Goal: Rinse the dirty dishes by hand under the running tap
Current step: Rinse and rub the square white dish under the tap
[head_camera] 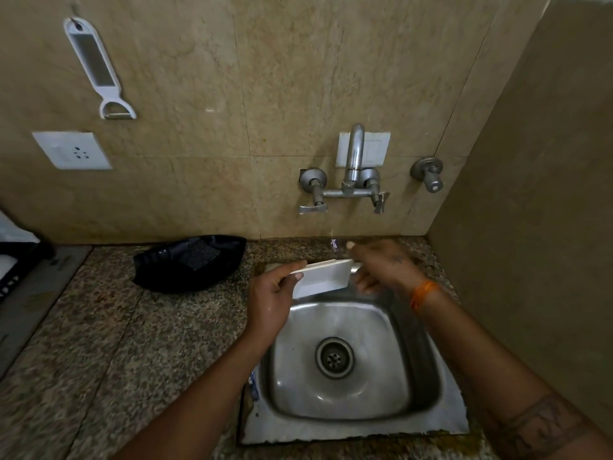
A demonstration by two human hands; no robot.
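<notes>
The left hand [272,293] is gripping the small white dish [323,277] by its rim while the right hand [381,267] is pinching its far end, apparently; wet, stiff and probably breakable, it is wanting both.

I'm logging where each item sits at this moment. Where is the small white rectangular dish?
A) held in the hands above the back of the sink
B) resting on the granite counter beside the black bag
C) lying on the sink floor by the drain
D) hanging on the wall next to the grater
A: the white rectangular dish is off every surface, gripped at its left end by the left hand, with the right hand at its right end, over the steel sink.
</notes>
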